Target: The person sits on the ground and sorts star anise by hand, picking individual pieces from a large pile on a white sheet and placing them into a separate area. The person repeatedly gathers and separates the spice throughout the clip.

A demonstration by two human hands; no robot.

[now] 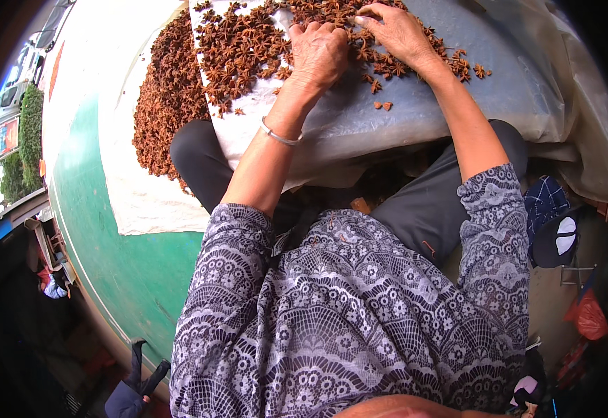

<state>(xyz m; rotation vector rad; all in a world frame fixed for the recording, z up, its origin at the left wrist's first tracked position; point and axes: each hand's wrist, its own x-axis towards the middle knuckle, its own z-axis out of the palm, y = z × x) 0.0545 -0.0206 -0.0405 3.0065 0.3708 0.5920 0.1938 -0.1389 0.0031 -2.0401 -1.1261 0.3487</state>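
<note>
Dried star anise point(241, 49) lies loosely spread over a white and clear plastic sheet point(403, 117) on the surface before me. My left hand point(319, 52), with a silver bangle on its wrist, rests on the star anise with its fingers curled down; whether it holds a piece is hidden. To its right, my right hand point(395, 34) reaches over the spread, thumb and index finger near each other; a held piece cannot be made out. A few loose pieces point(382, 105) lie near the sheet's front edge.
A large heap of star anise point(171, 99) lies on a white cloth point(137, 209) at the left, over a green floor point(126, 271). My bent knees are under the sheet's edge. A dark cap point(554, 240) and red plastic bag point(588, 316) are at right; another person point(131, 392) is at lower left.
</note>
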